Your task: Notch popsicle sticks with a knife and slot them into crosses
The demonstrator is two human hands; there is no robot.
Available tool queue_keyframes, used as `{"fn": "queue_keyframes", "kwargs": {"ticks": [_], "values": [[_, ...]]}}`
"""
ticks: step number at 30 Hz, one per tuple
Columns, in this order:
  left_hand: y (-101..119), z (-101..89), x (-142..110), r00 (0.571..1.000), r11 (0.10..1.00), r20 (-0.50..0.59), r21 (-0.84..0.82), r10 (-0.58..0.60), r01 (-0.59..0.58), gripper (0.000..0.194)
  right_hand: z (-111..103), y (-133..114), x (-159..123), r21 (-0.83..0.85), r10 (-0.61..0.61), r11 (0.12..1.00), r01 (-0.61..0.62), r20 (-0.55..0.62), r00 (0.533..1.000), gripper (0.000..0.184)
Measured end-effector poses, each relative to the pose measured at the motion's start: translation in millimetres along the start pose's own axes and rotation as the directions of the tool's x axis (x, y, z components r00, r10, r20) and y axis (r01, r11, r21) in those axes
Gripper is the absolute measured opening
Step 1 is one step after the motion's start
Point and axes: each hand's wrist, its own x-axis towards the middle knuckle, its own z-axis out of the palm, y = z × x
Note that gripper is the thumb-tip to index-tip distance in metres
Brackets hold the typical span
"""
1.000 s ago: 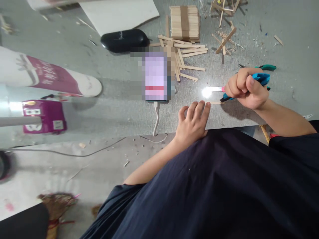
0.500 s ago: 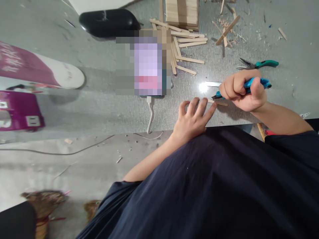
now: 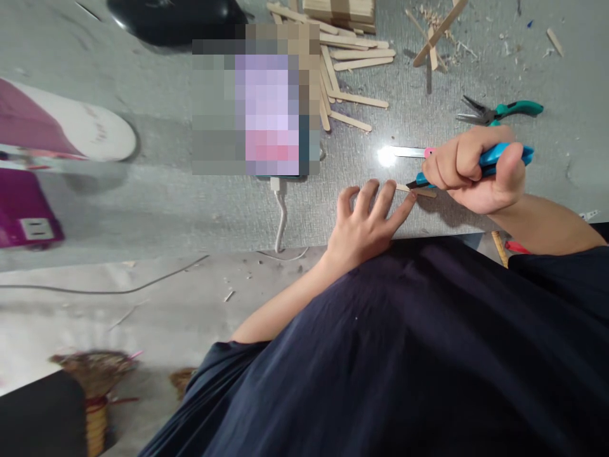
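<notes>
My left hand lies flat on the grey table near its front edge, fingers spread, fingertips pressing on a wooden craft stick. My right hand is closed round a blue utility knife, and the knife's dark tip touches the stick just right of my left fingertips. A second cutter with a pink end and a metal blade lies on the table right behind the knife.
Loose craft sticks and a stacked bundle lie at the back. Green-handled pliers sit behind my right hand. A phone with a charging cable, a black case and a magenta box stand to the left.
The view has shifted so everything sits lower and further left. My right hand has drawn the knife along the stick; my left hand stays pressed on it.
</notes>
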Motion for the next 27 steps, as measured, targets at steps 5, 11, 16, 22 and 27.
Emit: {"fn": "queue_keyframes", "kwargs": {"ticks": [5, 11, 16, 22, 27], "values": [[0.2, 3.0, -3.9, 0.998, 0.999, -0.048, -0.037, -0.035, 0.033, 0.072, 0.4, 2.4, 3.8, 0.048, -0.146, 0.989, 0.142, 0.088, 0.985, 0.061], [0.5, 8.5, -10.2, 0.990, 0.992, -0.104, -0.094, -0.094, 0.084, 0.062, -6.9, 13.2, 0.2, 0.050, -0.075, 0.996, 0.074, 0.038, 0.996, 0.068], [0.3, 1.9, -5.2, 0.999, 0.997, -0.027, -0.071, -0.018, 0.017, 0.066, -3.4, 12.0, -1.2, 0.038, -0.104, 0.994, 0.103, 0.024, 0.994, 0.067], [0.1, 1.4, -3.8, 0.999, 0.991, 0.037, -0.129, -0.025, 0.029, 0.074, -0.9, 12.3, 3.0, 0.045, -0.155, 0.987, 0.153, 0.049, 0.987, 0.063], [1.0, -0.7, -3.4, 0.998, 0.991, 0.043, -0.128, -0.037, 0.043, 0.077, 2.5, 13.7, 6.1, 0.046, -0.207, 0.978, 0.205, 0.060, 0.977, 0.061]]}}
